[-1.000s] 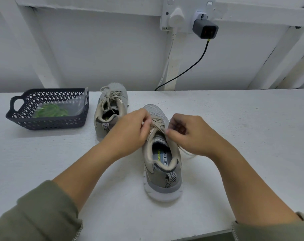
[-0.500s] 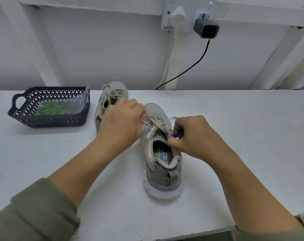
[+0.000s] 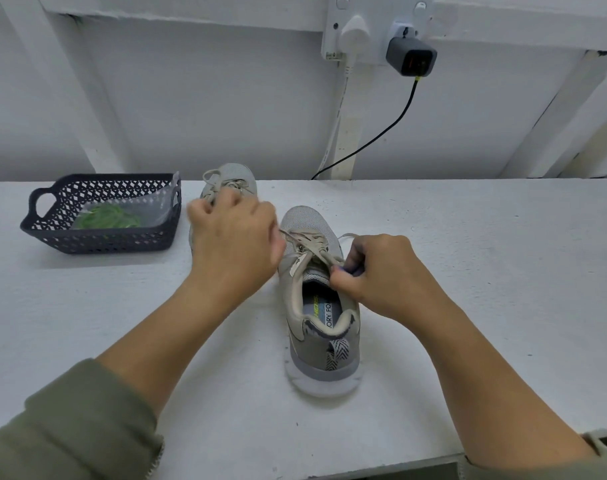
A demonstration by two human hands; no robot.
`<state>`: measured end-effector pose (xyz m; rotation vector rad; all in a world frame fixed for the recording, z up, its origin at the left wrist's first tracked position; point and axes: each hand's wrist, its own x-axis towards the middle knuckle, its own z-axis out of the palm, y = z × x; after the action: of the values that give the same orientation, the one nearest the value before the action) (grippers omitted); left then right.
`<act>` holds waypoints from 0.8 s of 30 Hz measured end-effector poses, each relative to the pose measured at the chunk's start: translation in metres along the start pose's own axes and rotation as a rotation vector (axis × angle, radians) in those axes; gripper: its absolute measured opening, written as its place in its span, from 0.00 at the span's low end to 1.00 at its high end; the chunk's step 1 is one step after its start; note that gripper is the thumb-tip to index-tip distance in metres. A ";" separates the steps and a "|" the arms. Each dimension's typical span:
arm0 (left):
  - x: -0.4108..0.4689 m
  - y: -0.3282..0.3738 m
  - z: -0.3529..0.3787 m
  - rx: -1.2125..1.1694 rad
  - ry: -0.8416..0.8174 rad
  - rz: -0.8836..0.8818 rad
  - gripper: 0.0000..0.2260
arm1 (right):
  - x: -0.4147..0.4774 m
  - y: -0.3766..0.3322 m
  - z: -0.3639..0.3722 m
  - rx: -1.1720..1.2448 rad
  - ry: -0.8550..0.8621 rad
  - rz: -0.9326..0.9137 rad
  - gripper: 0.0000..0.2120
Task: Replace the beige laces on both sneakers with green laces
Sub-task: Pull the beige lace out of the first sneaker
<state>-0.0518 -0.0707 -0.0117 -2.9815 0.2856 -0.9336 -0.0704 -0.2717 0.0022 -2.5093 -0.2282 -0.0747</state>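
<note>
White table (image 3: 468, 271): near sneaker (image 3: 324, 344) centre; my right hand (image 3: 381, 275) pinches beige lace (image 3: 309, 242), left hand (image 3: 232, 244) grips its other end, blurred

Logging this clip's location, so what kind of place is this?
Probably a plain indoor workbench: a white table against a white framed wall, with a wall socket holding a grey charger.

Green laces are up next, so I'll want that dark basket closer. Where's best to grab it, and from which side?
Probably the loop handle at the left end of the basket: hook fingers through its cut-out from above and left. The lattice walls slope outward and give less to hold, and the bag of green laces lies inside against the right wall.
</note>
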 end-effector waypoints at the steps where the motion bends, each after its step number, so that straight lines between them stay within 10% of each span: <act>1: -0.001 0.000 -0.001 0.043 0.019 -0.075 0.07 | 0.000 0.000 0.001 0.004 0.007 0.008 0.09; 7: 0.006 0.006 -0.004 -0.324 -0.109 0.343 0.10 | -0.001 -0.002 0.001 0.017 0.010 0.038 0.09; 14: -0.001 -0.001 -0.001 0.102 -0.092 -0.263 0.09 | 0.000 0.000 0.002 0.042 0.012 0.061 0.09; 20: 0.009 0.006 0.001 -0.322 -0.128 0.344 0.12 | -0.001 0.000 0.004 0.037 0.025 0.038 0.09; 24: 0.009 0.000 0.009 -0.145 -0.004 0.073 0.07 | 0.000 0.000 0.006 0.045 0.035 0.060 0.09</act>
<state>-0.0391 -0.0729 -0.0137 -3.0773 0.4780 -0.9383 -0.0707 -0.2686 -0.0025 -2.4664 -0.1382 -0.0875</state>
